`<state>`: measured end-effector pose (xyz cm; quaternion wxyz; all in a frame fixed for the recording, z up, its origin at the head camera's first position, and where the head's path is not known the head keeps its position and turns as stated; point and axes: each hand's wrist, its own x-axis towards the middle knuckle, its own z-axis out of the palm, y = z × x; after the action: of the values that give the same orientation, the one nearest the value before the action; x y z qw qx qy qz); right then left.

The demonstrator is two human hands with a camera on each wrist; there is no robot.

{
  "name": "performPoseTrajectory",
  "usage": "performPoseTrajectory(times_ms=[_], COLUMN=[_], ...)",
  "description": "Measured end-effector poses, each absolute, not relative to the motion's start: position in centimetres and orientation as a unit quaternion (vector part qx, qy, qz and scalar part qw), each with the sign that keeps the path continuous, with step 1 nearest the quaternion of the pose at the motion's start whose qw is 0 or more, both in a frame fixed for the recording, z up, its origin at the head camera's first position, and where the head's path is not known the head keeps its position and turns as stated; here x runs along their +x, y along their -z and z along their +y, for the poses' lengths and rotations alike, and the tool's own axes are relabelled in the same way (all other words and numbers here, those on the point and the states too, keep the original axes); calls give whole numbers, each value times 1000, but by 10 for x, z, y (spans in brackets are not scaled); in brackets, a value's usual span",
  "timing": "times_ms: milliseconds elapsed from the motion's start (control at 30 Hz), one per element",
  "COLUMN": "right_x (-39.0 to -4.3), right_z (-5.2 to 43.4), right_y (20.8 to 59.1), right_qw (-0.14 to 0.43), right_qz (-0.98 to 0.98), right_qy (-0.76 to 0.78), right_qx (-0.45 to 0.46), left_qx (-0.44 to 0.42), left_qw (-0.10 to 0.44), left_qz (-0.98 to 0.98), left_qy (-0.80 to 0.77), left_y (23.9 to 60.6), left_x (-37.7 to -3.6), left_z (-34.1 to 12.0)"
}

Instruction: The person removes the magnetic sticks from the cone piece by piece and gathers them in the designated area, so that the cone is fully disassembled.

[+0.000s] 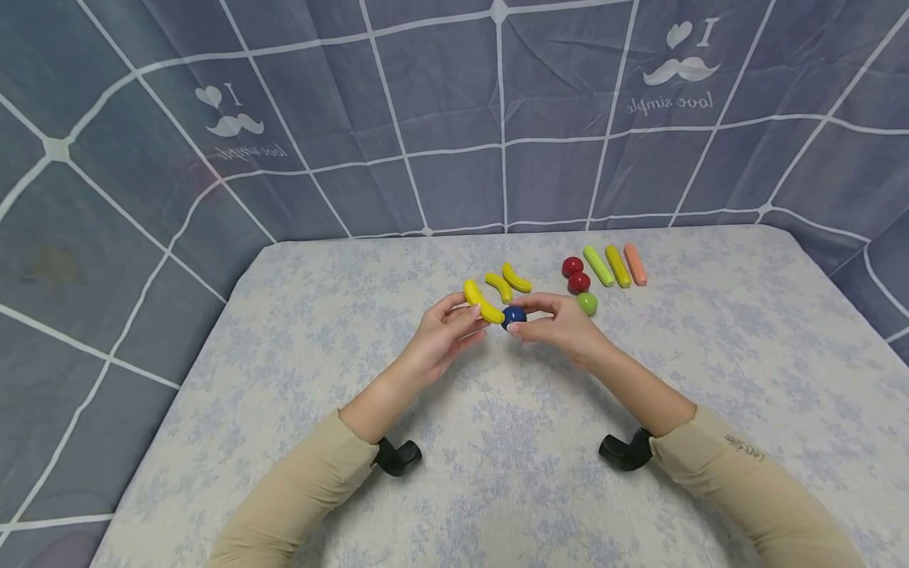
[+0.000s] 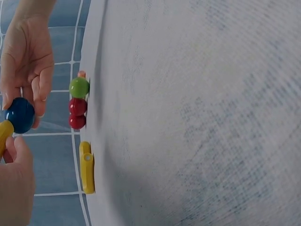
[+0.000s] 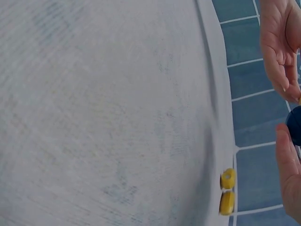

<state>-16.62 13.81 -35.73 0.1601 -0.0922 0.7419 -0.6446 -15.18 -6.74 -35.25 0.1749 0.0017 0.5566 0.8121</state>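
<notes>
My left hand (image 1: 442, 338) pinches a yellow toy banana (image 1: 484, 303) between thumb and fingers, raised above the table. A glossy dark blue ball (image 1: 514, 317) is pinched in my right hand (image 1: 562, 325). The banana's lower end meets the ball, as the left wrist view also shows with the blue ball (image 2: 20, 116) against the yellow tip (image 2: 4, 132). In the right wrist view the ball (image 3: 295, 125) is cut off by the frame's edge. Just beyond the hands lie two more toy bananas (image 1: 516, 278) on the table.
Behind my right hand sit two red balls (image 1: 578, 282) and a green ball (image 1: 587, 304). Light green, yellow and orange sticks (image 1: 635, 264) lie side by side to their right. A patterned cloth covers the table (image 1: 511, 473); a blue-grey checked curtain (image 1: 454, 118) hangs behind.
</notes>
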Motion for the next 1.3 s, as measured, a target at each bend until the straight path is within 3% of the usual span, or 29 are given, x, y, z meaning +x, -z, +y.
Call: performPoseTrajectory(times_ms=[333,767,1133,1300], right_x=[-168,-170,-168,-169], right_z=[129,126,132,147], right_y=[352,351,351,352], right_qw=[124,116,112,113], right_qz=[746,751,737,737], right_qy=[648,642,658,656], right_qx=[-90,-100,-111,-116], left_qx=[-45,-22,-94,-99], left_qw=[99,32,-15,0], left_qz=[537,555,548,551], left_qy=[-836,-831,-831,-829], left_y=[353,356,354,357], left_x=[-153,-158,-169,-171], left_z=[-61,-56,-63,-73])
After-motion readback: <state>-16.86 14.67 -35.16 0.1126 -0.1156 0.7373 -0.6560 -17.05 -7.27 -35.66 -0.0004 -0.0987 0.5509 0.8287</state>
